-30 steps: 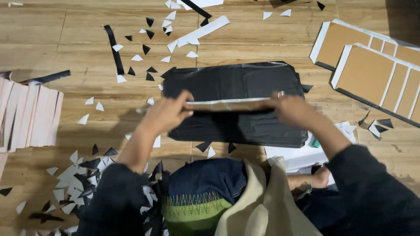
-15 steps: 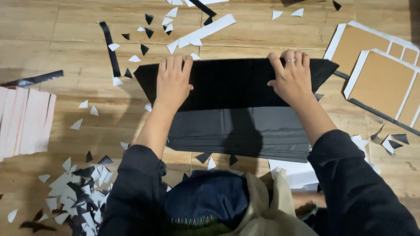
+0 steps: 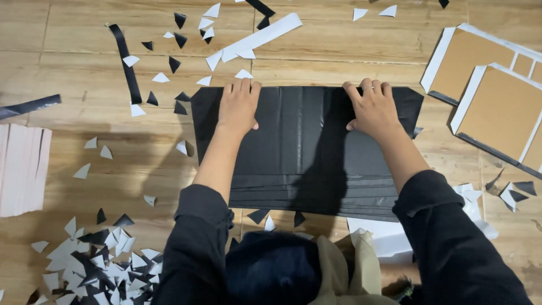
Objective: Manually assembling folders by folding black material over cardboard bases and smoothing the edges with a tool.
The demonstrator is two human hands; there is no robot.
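At the far left I see a stack of pale pink sheets (image 3: 21, 169) lying flat on the wooden plank floor (image 3: 84, 73), with a dark strip (image 3: 28, 106) just above it. Below that, a heap of small black and white paper triangles (image 3: 93, 265) is scattered in the lower left corner. A narrow black strip (image 3: 127, 65) lies farther up, with loose triangular scraps around it.

My left hand (image 3: 238, 107) lies flat, palm down, fingers together and stretched out, on the upper left part of the black sheet (image 3: 299, 152). It holds nothing; it only presses. The sheet is wide, roughly rectangular with clipped upper corners, faintly glossy, with vertical crease lines and thin layered edges along its near side. It rests on the floor in the middle of my view. A long white strip (image 3: 257, 38) lies beyond it.

My right hand (image 3: 372, 110) also lies flat on the sheet near its upper right edge, fingers spread slightly, closed around nothing, a ring on one finger.

To the right, brown cardboard panels with white borders (image 3: 497, 96) lie on the floor, close to the sheet's corner. White paper (image 3: 384, 237) peeks from under the sheet's near edge.
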